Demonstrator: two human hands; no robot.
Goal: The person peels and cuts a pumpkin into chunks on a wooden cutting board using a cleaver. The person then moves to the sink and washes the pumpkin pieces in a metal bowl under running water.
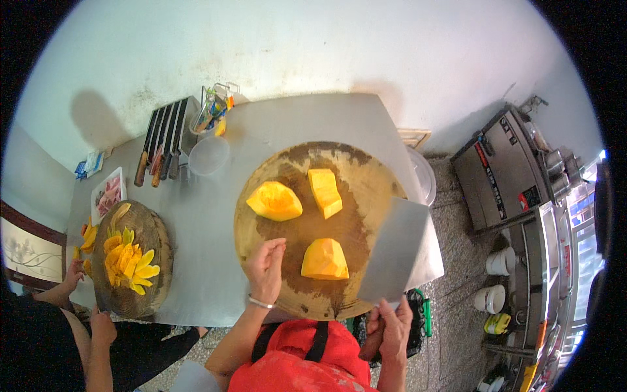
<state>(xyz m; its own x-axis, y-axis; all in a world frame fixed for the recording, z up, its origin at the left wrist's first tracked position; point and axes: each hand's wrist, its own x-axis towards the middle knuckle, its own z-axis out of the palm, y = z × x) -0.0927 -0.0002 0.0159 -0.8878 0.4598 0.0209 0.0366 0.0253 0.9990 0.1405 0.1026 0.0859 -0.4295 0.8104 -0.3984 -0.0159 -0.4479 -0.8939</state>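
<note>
A round wooden chopping block (pixel 299 157) lies before me with three pieces of peeled, orange-yellow pumpkin on it. One hollowed wedge (pixel 274 202) is at the far left, and a narrow slab (pixel 325 192) lies to its right. The third, a thick chunk (pixel 324 259), sits nearest to me. My left hand (pixel 266 269), wearing a bracelet, hovers at the block's left side, fingers drawn together and nothing visible in them. My right hand (pixel 396 326) grips the wooden handle of a cleaver (pixel 396 250). Its broad blade is over the block's right edge, apart from the pumpkin.
To the left, a co-worker's hands (pixel 103 327) are at a smaller block (pixel 161 245) heaped with pumpkin peelings (pixel 128 259). Behind stand a knife rack (pixel 188 122), a clear tub (pixel 209 156) and a tray of meat (pixel 108 195). A black-lined bin (pixel 416 318) stands below right.
</note>
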